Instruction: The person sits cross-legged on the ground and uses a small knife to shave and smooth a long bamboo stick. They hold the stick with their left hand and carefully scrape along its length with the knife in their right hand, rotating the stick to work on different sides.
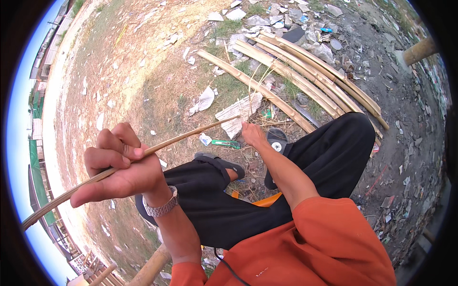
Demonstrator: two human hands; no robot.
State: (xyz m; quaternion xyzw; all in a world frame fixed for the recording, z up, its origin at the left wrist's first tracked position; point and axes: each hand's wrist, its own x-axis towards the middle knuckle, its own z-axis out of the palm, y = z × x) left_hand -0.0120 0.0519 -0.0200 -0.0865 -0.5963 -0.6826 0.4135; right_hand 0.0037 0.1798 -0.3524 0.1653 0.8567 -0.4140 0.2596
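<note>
Left fingers (107,143): curling over the bamboo strip (181,137), nearly closed, tips pressing on it; thumb is stretching out along its underside.
Left hand (126,167): gripping palm-up, well to the left and near side of the pale wood block (233,126).
Strip: slanting up from far left of the block; its right-hand end is lying over the block, contact not clear.
Right hand (253,136): reaching in at the block's near right edge, fingers bending close together; can't tell how closed they are or what they're holding.
Thin slivers (249,90): arching up over the block's right part.
Wristwatch (162,205): sitting on the left wrist, metal band showing.
Green cutter (225,144): lying on the ground just nearside of the block.
White scrap (205,100): resting just left of the block.
Split bamboo lengths (286,71): lying side by side, beyond and right of the block.
Sandals (276,143): resting on the ground, nearside of the block.
</note>
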